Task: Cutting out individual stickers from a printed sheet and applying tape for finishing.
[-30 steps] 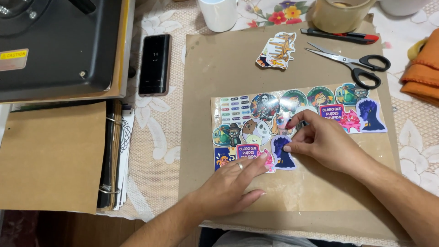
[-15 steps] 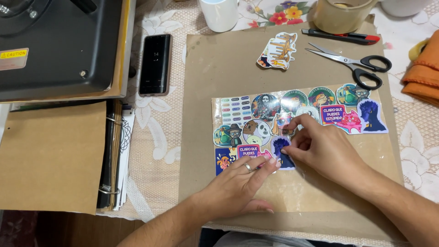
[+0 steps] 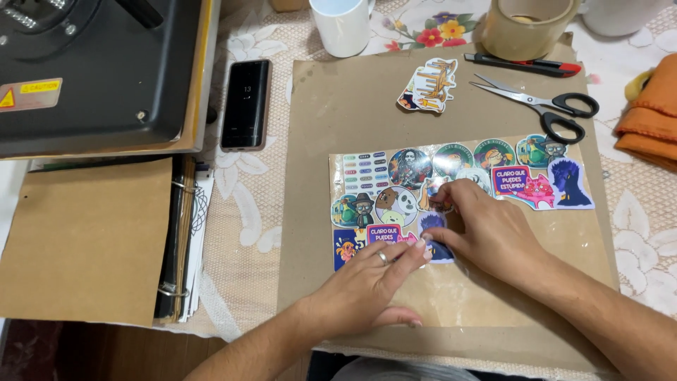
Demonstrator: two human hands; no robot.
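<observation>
A sheet of colourful stickers [image 3: 395, 190] lies under clear film on a brown cardboard board [image 3: 345, 106]. My left hand [image 3: 370, 286] rests flat on the film, its fingertips pressing beside a dark blue sticker [image 3: 431, 224] at the sheet's lower middle. My right hand [image 3: 483, 229] is curled over the same spot, fingertips pinching at a small sticker near the blue one. What the fingers grip is hidden. A separate cut sticker [image 3: 429, 86] lies alone further up the board.
Scissors [image 3: 546, 107], a red-and-black box cutter [image 3: 525, 65], a tape roll [image 3: 527, 27] and a white mug [image 3: 342, 25] sit at the far edge. A black phone [image 3: 245, 104], a black press machine [image 3: 92, 70], a ring binder [image 3: 180, 240], orange cloth [image 3: 652, 116].
My right hand has slid left and down toward the blue sticker. My left hand's fingers have moved a little to the right to meet it.
</observation>
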